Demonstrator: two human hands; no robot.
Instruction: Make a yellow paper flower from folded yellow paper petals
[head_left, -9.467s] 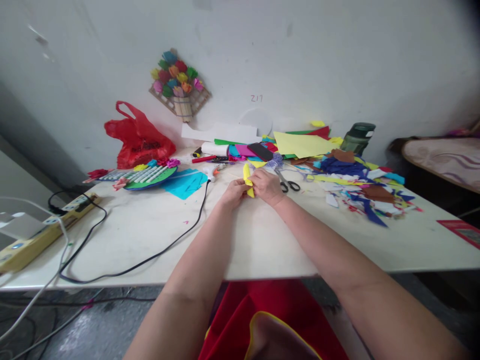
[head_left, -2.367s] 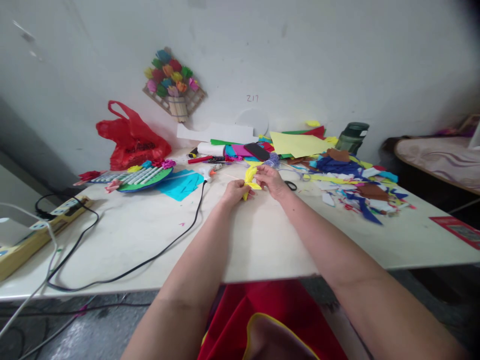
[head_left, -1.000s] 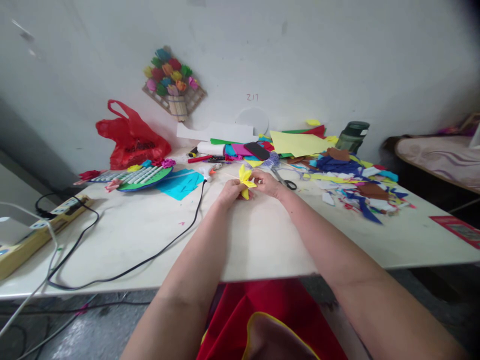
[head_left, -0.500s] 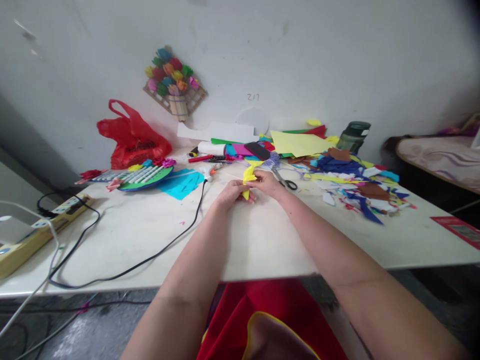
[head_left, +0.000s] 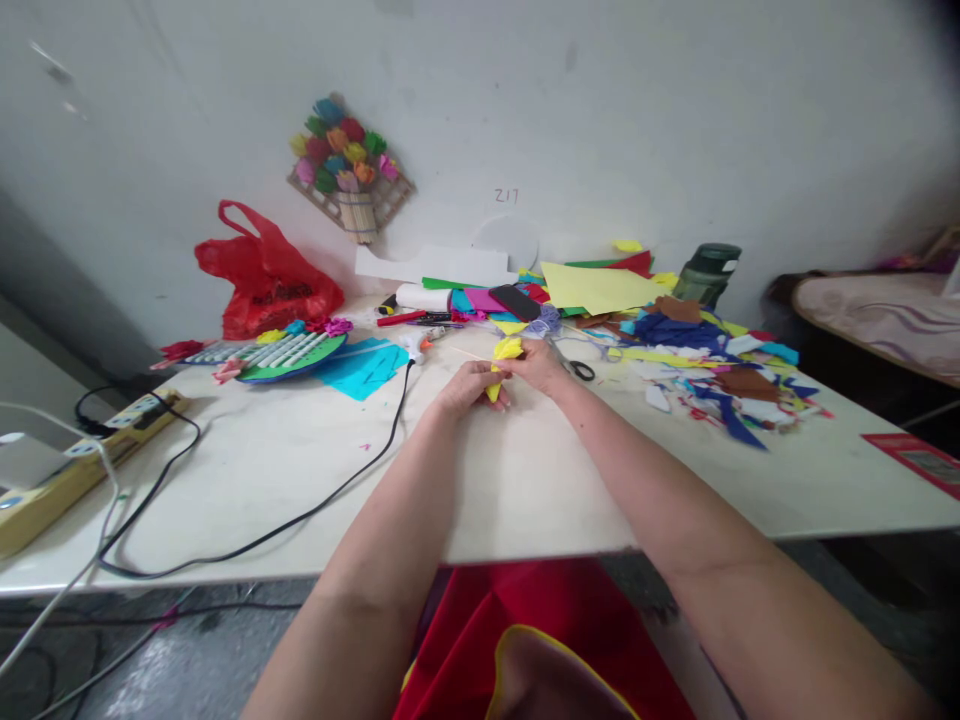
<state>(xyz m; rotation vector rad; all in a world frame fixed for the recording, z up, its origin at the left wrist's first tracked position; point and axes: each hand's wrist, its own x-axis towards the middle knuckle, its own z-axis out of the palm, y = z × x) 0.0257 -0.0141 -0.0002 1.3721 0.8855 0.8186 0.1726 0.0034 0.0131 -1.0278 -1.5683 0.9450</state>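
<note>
Between my two hands, above the white table [head_left: 540, 490], is a yellow crepe-paper flower [head_left: 507, 349] with a gathered, rounded top. My left hand [head_left: 474, 386] is closed around its lower part, and a yellow end pokes out below the fingers. At the flower's upper right side, my right hand [head_left: 538, 364] pinches the paper, its fingertips partly hidden. A thin pale stick [head_left: 471, 355] slants out to the left of the flower. Just beyond my right hand lie scissors [head_left: 581, 371] with dark handles.
A glue gun [head_left: 412, 346] trails a black cord [head_left: 322, 505] over the table's left side. Blue paper [head_left: 364, 368] lies beside a board of paper flowers [head_left: 292, 355]. Colourful scraps [head_left: 720, 380] pile up at right, near a green bottle [head_left: 707, 274]. A red bag [head_left: 274, 280] stands back left.
The yellow paper's top, pointed and upright before, is now bunched lower and rounder. My right hand has shifted slightly, still pinching; my left hand keeps its hold.
</note>
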